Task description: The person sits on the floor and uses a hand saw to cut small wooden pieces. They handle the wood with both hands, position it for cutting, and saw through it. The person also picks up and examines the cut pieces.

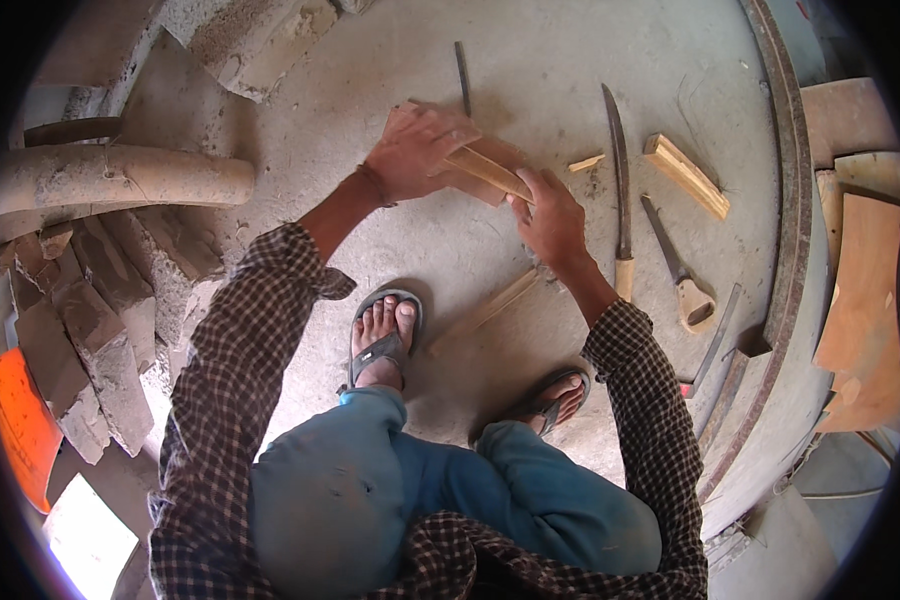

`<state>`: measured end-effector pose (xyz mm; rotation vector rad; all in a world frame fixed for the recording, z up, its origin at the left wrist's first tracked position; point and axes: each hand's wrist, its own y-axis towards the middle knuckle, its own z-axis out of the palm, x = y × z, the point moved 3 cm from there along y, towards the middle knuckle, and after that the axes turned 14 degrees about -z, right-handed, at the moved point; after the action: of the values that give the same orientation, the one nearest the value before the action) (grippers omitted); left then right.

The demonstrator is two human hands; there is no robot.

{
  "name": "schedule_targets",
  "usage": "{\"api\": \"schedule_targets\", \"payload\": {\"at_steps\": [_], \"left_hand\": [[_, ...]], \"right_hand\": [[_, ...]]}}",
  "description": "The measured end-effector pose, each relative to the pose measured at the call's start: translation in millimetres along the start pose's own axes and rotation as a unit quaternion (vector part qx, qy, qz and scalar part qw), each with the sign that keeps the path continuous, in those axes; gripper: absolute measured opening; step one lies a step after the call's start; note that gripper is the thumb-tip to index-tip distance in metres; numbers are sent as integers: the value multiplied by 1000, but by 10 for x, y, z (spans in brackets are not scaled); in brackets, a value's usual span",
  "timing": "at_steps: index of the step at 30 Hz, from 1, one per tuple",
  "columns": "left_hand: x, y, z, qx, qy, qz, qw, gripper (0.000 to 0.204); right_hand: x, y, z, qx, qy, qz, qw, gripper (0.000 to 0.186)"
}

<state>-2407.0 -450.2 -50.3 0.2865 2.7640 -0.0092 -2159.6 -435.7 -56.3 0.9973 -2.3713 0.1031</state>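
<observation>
Over the grey floor, both hands curl closed around a narrow wooden strip.

Grey floor, long-bladed tool, handsaw, wood block, small chip, dark strip

Left hand, right hand – wood between

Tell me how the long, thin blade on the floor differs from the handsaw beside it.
The long blade is clearly longer than the handsaw. The long blade has a straight, slim handle; the handsaw's is broad, with a hole through it. Both lie on the floor, handles pointing toward the person.
</observation>
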Motion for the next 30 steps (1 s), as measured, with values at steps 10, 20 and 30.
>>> {"api": "schedule_targets", "payload": {"at_steps": [10, 20, 30], "left_hand": [[-85, 0, 509, -91, -60, -18, 994, 50], [-152, 133, 605, -125, -45, -12, 991, 45], [-47, 210, 595, -149, -57, 4, 987, 36]], "right_hand": [[-32, 74, 43, 19, 13, 30, 999, 39], [-190, 80, 8, 10, 20, 33, 999, 42], [-554, -887, -767, -104, 5, 104, 989, 41]]}}
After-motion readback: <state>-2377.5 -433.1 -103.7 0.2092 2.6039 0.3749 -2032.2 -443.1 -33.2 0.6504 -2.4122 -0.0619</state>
